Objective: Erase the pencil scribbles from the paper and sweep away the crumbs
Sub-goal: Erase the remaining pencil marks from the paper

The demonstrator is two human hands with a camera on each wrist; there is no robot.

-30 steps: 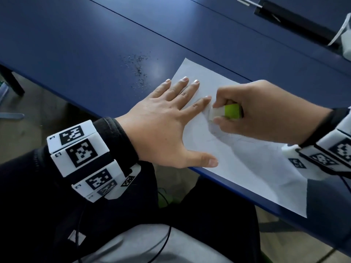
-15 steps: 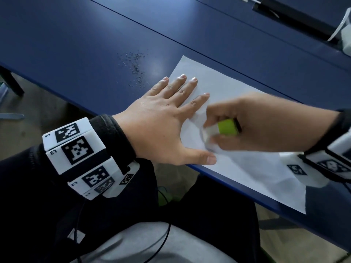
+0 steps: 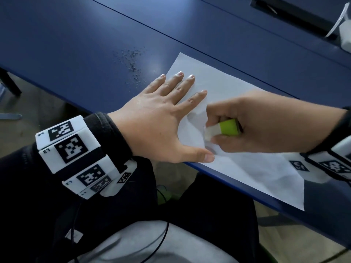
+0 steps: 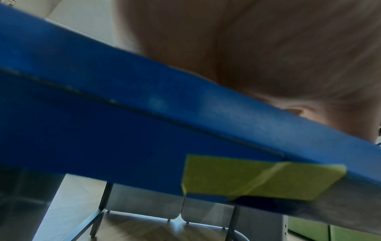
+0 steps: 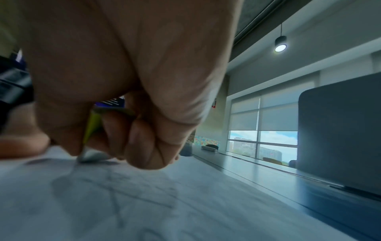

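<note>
A white sheet of paper (image 3: pixel 237 114) lies at an angle near the front edge of the blue table (image 3: pixel 76 44). My left hand (image 3: pixel 171 114) lies flat on its left part, fingers spread and straight, thumb at the table edge. My right hand (image 3: pixel 218 133) grips a white eraser (image 3: pixel 213 132) in a lime-green sleeve and presses its white end on the paper, close to my left thumb. In the right wrist view the eraser (image 5: pixel 90 153) touches the paper (image 5: pixel 185 203), where faint pencil lines (image 5: pixel 115 189) show. Dark crumbs (image 3: pixel 133 67) lie scattered on the table left of the sheet.
A seam (image 3: pixel 228 59) runs across the table behind the paper. A black strip (image 3: pixel 296 14) and a white object (image 3: pixel 344 33) sit at the far right. The table's front edge (image 4: pixel 185 114) passes under my left palm; a yellow-green tape patch (image 4: pixel 257 177) sticks below it.
My right hand has rubbed the eraser from near my left index fingertip down toward my left thumb. The left hand has stayed flat on the sheet.
</note>
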